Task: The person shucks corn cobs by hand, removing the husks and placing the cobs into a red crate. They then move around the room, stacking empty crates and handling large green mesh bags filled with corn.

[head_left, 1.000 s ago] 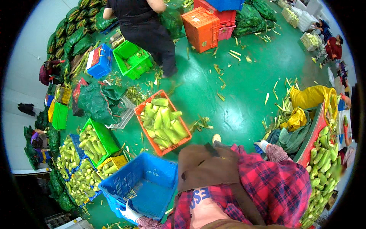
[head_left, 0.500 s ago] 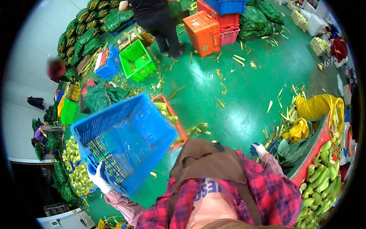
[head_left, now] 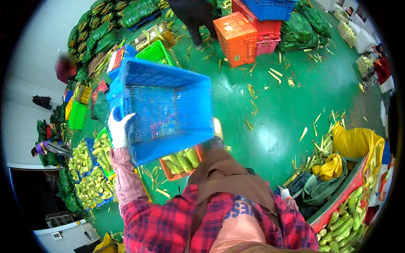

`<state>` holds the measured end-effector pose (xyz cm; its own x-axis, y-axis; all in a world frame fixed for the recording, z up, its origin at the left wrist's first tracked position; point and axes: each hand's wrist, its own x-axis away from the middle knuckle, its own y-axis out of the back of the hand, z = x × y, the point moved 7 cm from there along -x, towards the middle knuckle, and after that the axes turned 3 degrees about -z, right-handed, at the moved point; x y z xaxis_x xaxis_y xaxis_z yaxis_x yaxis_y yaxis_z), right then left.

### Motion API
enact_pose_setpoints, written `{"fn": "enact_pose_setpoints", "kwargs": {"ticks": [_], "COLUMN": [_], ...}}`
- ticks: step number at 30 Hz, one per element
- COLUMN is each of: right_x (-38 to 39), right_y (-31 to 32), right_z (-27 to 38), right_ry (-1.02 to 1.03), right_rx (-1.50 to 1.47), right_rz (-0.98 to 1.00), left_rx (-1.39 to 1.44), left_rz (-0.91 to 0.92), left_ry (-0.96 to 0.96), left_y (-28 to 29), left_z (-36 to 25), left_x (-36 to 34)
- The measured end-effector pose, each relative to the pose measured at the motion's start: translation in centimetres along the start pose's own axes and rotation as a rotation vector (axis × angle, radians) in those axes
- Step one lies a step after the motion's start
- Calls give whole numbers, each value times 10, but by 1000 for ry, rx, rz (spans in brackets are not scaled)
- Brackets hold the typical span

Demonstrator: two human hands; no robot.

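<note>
My left hand (head_left: pixel 120 126), in a white glove, grips the near side of a blue plastic crate (head_left: pixel 190 105), raised and tilted, with nothing in it. Below the crate, an orange crate (head_left: pixel 185 173) of pale green corn cobs (head_left: pixel 179 158) shows partly behind it. My right hand (head_left: pixel 284 192), also gloved, is down at my side, open and holding nothing that I can see, beside dark green sacking (head_left: pixel 316 189) and a yellow sack (head_left: pixel 350 141).
Crates of corn (head_left: pixel 86 185) stand at left, a red-edged container (head_left: pixel 318 211) and corn heap (head_left: pixel 344 223) at right. Stacked crates (head_left: pixel 234 38), a green crate (head_left: pixel 156 55), green sacks (head_left: pixel 99 42) and a co-worker's dark-clothed legs (head_left: pixel 194 21) are ahead, husks on the floor.
My left hand has lifted the blue crate up and forward over the orange crate. My foot has stepped forward. The dark-clothed co-worker has moved farther away.
</note>
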<state>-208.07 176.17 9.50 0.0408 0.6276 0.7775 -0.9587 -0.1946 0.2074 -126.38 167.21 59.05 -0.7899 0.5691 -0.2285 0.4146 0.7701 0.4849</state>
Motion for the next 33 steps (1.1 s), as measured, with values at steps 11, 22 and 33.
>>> {"fn": "enact_pose_setpoints", "kwargs": {"ticks": [11,22,33], "right_x": [-68,-191,-370], "right_y": [-84,-141,-104], "right_z": [233,408,628], "right_ry": [-311,26,-214], "right_rx": [-333,11,-128], "right_rz": [-108,56,-79], "left_rx": [-302,-773,-1032], "left_rz": [280,582,851], "left_ry": [-241,-149,-142], "left_y": [-309,-496,-627], "left_z": [91,174,169], "left_x": [-261,-436,-584]}}
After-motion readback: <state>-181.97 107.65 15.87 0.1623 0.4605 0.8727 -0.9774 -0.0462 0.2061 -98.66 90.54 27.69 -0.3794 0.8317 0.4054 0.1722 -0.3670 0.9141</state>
